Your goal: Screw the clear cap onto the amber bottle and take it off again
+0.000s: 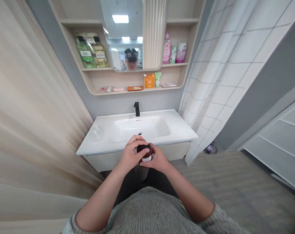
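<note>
Between my two hands, in front of the basin's near edge, is a small dark brown jar (147,158) with a white label. The fingers of my left hand (133,152) are curved over its dark top, with the thumb across the near side. My right hand (159,158) wraps round the body from the right. Much of the jar is hidden by my fingers, so I cannot make out whether its lid is on tight or loose.
A white washbasin (186,128) with a black faucet (137,109) lies just beyond my hands. Above hangs a mirror cabinet (123,39) whose shelves hold bottles, tubes and an orange pouch (149,80). Curtains flank it: beige (35,97) left, white checked (210,74) right.
</note>
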Demonstrator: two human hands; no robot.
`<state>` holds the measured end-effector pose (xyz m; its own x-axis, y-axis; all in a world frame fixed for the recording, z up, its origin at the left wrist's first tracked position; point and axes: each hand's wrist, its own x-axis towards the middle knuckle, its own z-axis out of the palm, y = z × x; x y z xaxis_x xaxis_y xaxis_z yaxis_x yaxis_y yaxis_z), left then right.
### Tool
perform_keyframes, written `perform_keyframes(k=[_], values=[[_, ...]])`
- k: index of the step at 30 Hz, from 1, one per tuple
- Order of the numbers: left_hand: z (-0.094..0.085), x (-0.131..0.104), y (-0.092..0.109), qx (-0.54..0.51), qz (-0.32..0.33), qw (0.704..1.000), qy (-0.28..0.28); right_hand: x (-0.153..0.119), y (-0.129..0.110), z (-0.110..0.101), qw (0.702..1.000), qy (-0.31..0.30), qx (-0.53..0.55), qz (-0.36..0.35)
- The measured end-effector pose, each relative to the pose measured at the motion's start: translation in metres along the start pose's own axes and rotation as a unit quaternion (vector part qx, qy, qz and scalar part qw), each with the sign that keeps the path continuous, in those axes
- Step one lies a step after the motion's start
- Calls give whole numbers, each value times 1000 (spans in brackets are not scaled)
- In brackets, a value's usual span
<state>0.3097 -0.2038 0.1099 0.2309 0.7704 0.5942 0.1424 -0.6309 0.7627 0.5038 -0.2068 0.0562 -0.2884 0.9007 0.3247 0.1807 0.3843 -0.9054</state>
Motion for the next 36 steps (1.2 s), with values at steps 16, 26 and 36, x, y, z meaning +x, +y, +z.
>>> perform_keyframes(k=[16,26,36], values=[[-20,-8,11,-120,-102,984,-87,-1,-5,-2,998,-52,14,-19],[-18,-6,-6,-199,-101,974,-43,0,-11,-2,998,-57,25,-18],[-22,-10,-7,-202,-103,973,-34,-1,-12,3,997,-67,23,-16]])
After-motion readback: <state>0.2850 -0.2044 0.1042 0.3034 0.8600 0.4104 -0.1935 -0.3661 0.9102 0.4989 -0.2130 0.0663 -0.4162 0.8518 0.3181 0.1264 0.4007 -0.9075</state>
